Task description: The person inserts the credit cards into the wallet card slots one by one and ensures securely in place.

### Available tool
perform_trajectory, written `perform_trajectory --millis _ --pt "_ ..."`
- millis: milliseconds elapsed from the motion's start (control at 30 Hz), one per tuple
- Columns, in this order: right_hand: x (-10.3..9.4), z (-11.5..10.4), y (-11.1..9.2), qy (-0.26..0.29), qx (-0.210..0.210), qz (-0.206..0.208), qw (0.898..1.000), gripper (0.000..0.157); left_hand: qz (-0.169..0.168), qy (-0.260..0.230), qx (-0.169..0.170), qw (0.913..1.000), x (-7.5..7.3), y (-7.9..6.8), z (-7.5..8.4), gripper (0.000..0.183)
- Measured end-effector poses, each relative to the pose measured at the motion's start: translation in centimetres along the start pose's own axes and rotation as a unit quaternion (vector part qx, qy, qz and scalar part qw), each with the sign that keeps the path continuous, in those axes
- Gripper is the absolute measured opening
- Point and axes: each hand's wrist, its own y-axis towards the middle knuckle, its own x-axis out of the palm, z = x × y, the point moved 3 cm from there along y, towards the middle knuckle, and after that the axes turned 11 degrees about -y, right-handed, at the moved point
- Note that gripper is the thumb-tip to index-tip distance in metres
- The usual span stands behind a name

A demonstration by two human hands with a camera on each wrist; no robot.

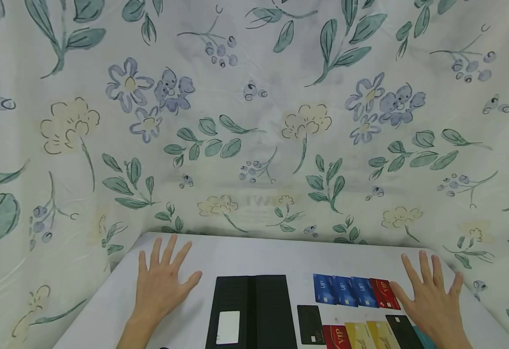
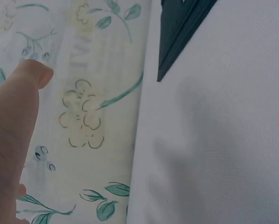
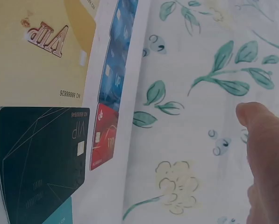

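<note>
My left hand [image 1: 163,286] is held over the left part of the white table, fingers spread and nothing in it. To its right lies a black card wallet [image 1: 274,310], unfolded flat, with a white window on its left panel. My right hand [image 1: 435,303], also spread and holding nothing, is over the table's right side. Its thumb reaches the edge of a red VIP card [image 1: 383,293] in the head view. Three blue cards [image 1: 324,289] overlap in a row with that red one. Nearer me are a black card [image 1: 310,325], another red card [image 1: 336,337] and gold cards [image 1: 360,335].
A second dark VIP card [image 3: 43,154] lies at the right end of the near row, partly over a teal card [image 3: 62,213]. The white table [image 1: 237,254] ends against a hanging floral curtain [image 1: 254,145].
</note>
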Motion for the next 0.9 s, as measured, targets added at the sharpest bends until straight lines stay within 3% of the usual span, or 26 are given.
perform_trajectory --millis 300,467,900 --pt "-0.34 0.20 0.36 0.010 -0.003 0.015 1.000 0.073 -0.027 -0.005 -0.019 0.9994 0.17 0.04 0.11 0.074" --pt "-0.47 0.06 0.51 0.025 -0.008 0.032 0.999 0.066 -0.045 -0.035 -0.035 0.9978 0.10 0.07 0.20 0.071" --pt "-0.75 -0.54 0.58 0.041 -0.007 0.058 0.997 0.054 -0.151 -0.106 -0.082 0.9793 0.74 -0.09 0.25 0.072"
